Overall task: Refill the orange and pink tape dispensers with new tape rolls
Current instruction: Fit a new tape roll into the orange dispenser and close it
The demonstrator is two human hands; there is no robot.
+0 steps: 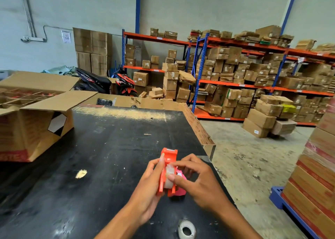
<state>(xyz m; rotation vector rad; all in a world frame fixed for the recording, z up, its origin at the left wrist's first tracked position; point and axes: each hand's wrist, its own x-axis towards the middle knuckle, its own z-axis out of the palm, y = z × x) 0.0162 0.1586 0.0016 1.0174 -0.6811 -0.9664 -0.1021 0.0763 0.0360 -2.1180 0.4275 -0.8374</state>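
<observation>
My left hand (151,188) grips the orange tape dispenser (168,159) from its left side, holding it just above the black table (101,148). A clear tape roll (169,177) sits inside the dispenser, and my right hand (197,179) pinches that roll with thumb and fingertips. The pink tape dispenser (181,189) lies on the table right behind the orange one, mostly hidden by my right hand. A second clear tape roll (186,229) lies flat on the table near the bottom edge, between my forearms.
An open cardboard box (36,128) stands on the table's left side. A paper scrap (81,174) lies mid-table. The table's right edge drops to the concrete floor (253,159). Stacked cartons on a blue pallet (315,175) stand at right; shelves of boxes (235,79) fill the back.
</observation>
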